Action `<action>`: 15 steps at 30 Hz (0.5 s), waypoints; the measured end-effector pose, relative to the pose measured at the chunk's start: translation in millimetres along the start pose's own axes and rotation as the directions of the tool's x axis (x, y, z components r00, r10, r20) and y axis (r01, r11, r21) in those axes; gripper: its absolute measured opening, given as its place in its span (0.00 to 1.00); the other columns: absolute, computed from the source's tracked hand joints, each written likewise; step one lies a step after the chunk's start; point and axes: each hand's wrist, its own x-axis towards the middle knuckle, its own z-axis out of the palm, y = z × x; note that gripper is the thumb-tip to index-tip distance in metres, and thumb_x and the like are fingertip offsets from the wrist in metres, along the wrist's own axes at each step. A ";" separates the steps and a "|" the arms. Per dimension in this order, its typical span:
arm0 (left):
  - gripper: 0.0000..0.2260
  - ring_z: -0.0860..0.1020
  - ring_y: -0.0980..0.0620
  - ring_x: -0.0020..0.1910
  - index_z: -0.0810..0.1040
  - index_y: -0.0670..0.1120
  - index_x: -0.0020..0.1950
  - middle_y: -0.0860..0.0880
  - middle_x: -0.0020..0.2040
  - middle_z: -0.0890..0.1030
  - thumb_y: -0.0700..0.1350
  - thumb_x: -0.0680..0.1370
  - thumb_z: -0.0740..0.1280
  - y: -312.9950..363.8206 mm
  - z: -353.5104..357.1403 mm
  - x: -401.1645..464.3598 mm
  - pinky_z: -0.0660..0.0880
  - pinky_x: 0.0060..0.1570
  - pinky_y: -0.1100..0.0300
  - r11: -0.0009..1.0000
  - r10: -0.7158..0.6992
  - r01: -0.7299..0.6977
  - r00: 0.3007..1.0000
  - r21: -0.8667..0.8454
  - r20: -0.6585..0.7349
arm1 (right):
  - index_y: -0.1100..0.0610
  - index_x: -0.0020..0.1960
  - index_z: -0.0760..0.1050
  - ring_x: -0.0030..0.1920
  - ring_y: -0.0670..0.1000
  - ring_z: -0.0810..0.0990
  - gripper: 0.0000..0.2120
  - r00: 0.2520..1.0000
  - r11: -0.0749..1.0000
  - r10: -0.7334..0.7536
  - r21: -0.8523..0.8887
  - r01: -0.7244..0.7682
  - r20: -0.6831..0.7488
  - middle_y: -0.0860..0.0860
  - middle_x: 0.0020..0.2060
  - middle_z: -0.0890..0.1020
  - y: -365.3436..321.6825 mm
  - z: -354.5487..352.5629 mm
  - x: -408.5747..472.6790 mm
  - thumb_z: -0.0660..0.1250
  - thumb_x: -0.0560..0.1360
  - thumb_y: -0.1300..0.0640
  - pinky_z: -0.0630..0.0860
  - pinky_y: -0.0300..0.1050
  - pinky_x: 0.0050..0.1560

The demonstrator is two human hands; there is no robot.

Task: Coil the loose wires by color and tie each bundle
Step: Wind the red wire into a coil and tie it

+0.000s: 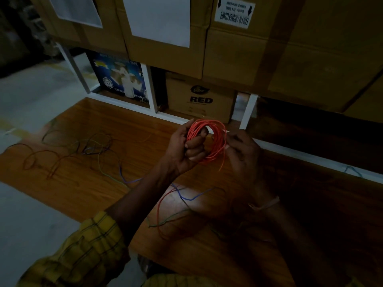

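The orange wire coil is held in the air above the wooden table, between the two hands. The left hand grips the coil's left side: its fingers are curled tightly through the loop, with the thumb closed over the strands. The right hand is at the coil's right edge; its fingertips are drawn together, pinching strands there. A short free end of orange wire hangs down just below the right fingertips.

Below the left wrist, loose red, blue and green wires lie crossed on the table. Well to the left of the left fingers, a second tangle of loose wires in mixed dark colors spreads across the tabletop.

Beyond the fingertips, cardboard boxes are stacked on a white-framed shelf. One box directly past the coil is marked "RED". The left forearm carries a yellow plaid sleeve; the right wrist carries a thin band.
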 end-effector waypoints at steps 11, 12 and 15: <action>0.20 0.53 0.55 0.18 0.75 0.41 0.45 0.54 0.25 0.56 0.51 0.86 0.51 -7.9 10.2 4.4 0.55 0.20 0.64 1.000 0.001 -0.001 0.999 0.012 0.039 | 0.57 0.52 0.85 0.46 0.46 0.84 0.04 0.967 0.958 0.214 0.224 -0.180 -0.136 0.50 0.43 0.85 -3.5 8.5 -6.6 0.72 0.80 0.59 0.79 0.42 0.45; 0.20 0.53 0.55 0.18 0.75 0.40 0.45 0.54 0.24 0.57 0.50 0.86 0.51 -9.0 7.5 4.9 0.56 0.20 0.64 1.000 -0.010 0.010 0.999 0.010 0.041 | 0.57 0.51 0.85 0.46 0.46 0.84 0.03 0.958 0.935 0.261 0.279 -0.219 -0.122 0.49 0.43 0.85 -1.1 9.6 -8.3 0.72 0.79 0.59 0.79 0.42 0.46; 0.20 0.55 0.55 0.18 0.76 0.40 0.46 0.54 0.23 0.62 0.49 0.86 0.50 -16.1 -0.8 3.4 0.58 0.20 0.62 0.998 -0.067 0.067 0.998 -0.016 0.000 | 0.57 0.55 0.86 0.53 0.48 0.86 0.07 0.934 0.877 0.348 0.379 -0.294 -0.080 0.48 0.48 0.87 1.2 10.4 -18.4 0.73 0.78 0.60 0.81 0.44 0.53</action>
